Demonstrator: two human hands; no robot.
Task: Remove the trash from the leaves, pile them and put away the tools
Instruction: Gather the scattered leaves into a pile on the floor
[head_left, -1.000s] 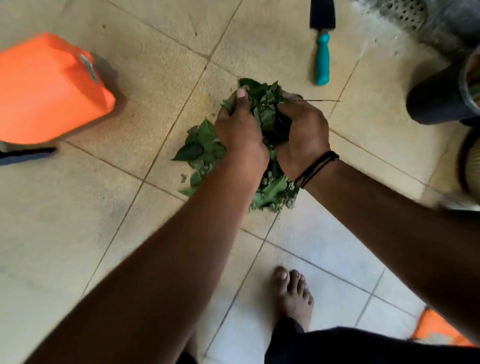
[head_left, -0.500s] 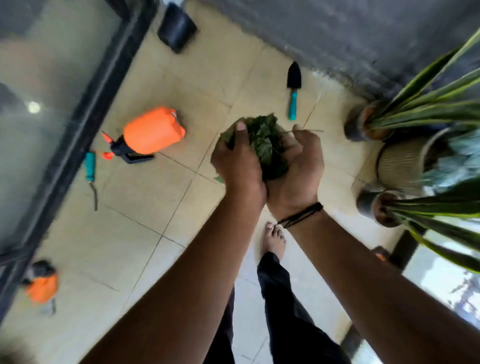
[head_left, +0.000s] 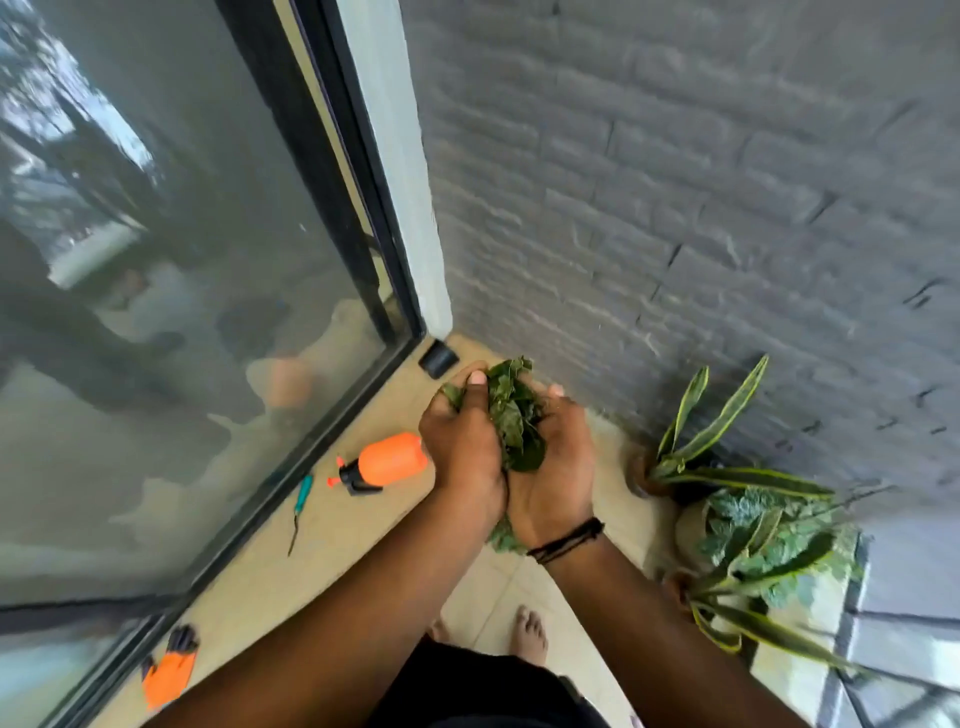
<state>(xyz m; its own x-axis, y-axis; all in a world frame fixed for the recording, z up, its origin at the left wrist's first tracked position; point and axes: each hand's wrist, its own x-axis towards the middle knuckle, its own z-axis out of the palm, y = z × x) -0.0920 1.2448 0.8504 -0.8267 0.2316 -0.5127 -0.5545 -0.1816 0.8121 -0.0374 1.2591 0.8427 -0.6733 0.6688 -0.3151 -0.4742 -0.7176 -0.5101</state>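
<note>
A person's two hands press together around a bundle of green leaves (head_left: 511, 415), held up in front of the body above a tan tiled floor (head_left: 332, 551). The left hand (head_left: 465, 447) curls its fingers and thumb over the left side of the bundle, the thumbnail facing up. The right hand (head_left: 556, 467) cups the bundle from the right and below, fingers bent around it; a black cord bracelet (head_left: 566, 540) circles that wrist. A few leaves poke out under the wrists.

Taking the leaves as the landmark: just to their left and lower, an orange spray bottle (head_left: 387, 460) lies on its side on the floor, its black nozzle end pointing left. Farther left of it, a teal-handled hand tool (head_left: 300, 506) lies beside the black frame of a glass door (head_left: 156, 312). Well below and left of the leaves, an orange and dark glove (head_left: 169, 667) lies by the same frame. Just above the leaves, a small black pot (head_left: 438, 358) stands in the corner where the door meets a grey brick wall (head_left: 675, 208). To the right of the leaves, potted plants (head_left: 743, 514) with long striped blades stand against the wall. Below the leaves, a bare foot (head_left: 530, 634) rests on the tiles.
</note>
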